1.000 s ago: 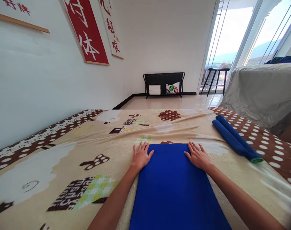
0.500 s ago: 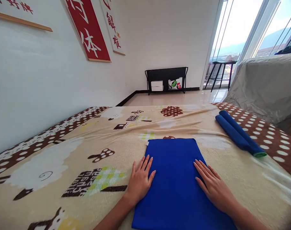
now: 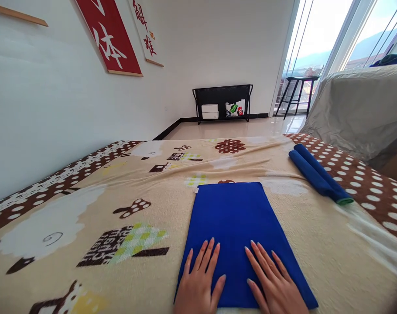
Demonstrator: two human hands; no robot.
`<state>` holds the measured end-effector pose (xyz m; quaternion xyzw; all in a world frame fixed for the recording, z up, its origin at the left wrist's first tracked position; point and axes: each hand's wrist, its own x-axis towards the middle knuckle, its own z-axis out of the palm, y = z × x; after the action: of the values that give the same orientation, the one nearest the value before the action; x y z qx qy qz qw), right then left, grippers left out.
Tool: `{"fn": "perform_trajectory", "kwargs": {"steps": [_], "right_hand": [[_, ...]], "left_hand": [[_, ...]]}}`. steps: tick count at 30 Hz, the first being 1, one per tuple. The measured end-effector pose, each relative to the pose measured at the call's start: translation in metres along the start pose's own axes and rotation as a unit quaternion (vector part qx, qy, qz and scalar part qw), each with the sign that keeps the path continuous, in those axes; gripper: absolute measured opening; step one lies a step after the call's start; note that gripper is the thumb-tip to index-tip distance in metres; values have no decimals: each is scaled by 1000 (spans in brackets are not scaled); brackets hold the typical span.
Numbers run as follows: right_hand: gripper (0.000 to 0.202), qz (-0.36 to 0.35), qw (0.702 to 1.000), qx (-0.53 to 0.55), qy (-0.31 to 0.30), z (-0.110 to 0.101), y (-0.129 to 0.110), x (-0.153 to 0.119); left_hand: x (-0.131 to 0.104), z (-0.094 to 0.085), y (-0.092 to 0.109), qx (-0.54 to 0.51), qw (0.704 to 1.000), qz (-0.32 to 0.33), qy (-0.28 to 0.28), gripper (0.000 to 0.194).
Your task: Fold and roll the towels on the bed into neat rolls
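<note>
Blue cloth (image 3: 229,218) lay flat on the patterned blanket (image 3: 165,213), centre front of the wearer, long axis looking to run straight away from the body, far edge out ahead of the fingertips. Small white label (image 3: 196,190) stuck out by its far left corner.

Left hand (image 3: 198,281) and right hand (image 3: 273,281) were both palm down on the near end, so neither was clearly nearer. Left sat right along the left edge; right lay slightly inside the right edge, with the near right corner showing just beside it. Near edge was visible in the gap between them. Grip on both sides: fingers extended, a bit spread, thumbs pointing inward, nothing pinched or held.

Versus half a second earlier: both hands had come back toward the wearer, from the side edges about midway down to the near end, and sat closer together. A second earlier they were up at the far corners. Cloth stayed spread out, no new fold seen. Rolled blue cloth (image 3: 316,172) was unchanged, off to the right, apart from both hands.
</note>
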<state>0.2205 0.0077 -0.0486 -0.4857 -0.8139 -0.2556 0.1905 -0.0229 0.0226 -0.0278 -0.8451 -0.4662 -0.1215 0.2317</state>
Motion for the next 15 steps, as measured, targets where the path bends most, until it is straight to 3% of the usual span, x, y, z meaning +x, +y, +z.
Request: {"fn": "perform_trajectory", "kwargs": {"steps": [4, 11, 15], "right_hand": [[70, 3, 1000, -9, -3, -11, 38, -37], [65, -39, 999, 5, -9, -19, 64, -80], [62, -63, 998, -6, -12, -19, 88, -114]], "left_hand": [[-33, -5, -33, 20, 999, -25, -2, 60], [-70, -7, -58, 42, 999, -5, 3, 54], [-95, -8, -75, -26, 999, -18, 26, 56]]}}
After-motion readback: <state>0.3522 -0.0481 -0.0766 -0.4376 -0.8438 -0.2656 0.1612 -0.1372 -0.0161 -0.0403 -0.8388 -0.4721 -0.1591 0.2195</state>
